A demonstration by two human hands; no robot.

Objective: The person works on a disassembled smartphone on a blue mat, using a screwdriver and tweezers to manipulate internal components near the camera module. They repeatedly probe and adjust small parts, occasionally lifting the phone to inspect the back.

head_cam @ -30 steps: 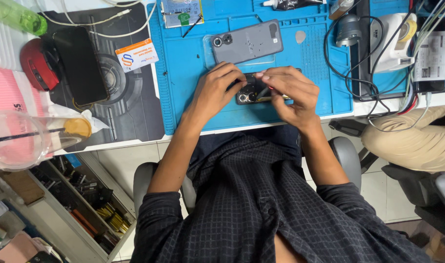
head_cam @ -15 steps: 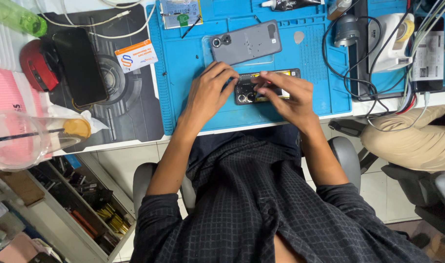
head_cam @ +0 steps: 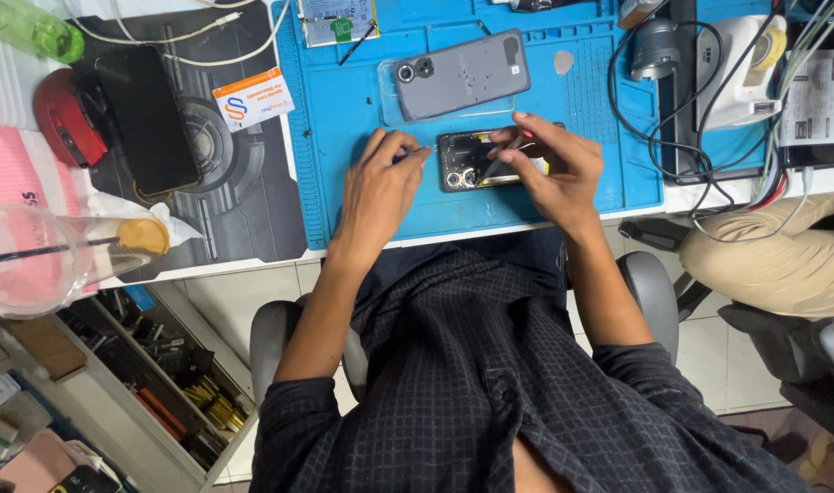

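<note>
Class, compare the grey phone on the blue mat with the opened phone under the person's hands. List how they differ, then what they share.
The grey phone shows a closed back cover; the opened phone shows its inner parts. The grey phone lies untouched, farther from the person; the opened phone sits nearer, under the right hand, with the left hand beside it. The grey phone is tilted; the opened phone lies about level. Both lie flat on the blue mat.

The left hand (head_cam: 380, 187) has slid off the opened phone (head_cam: 479, 160) — its fingertips now sit just left of it. The right hand (head_cam: 549, 169) has shifted right of the phone's cameras, uncovering them.
</note>
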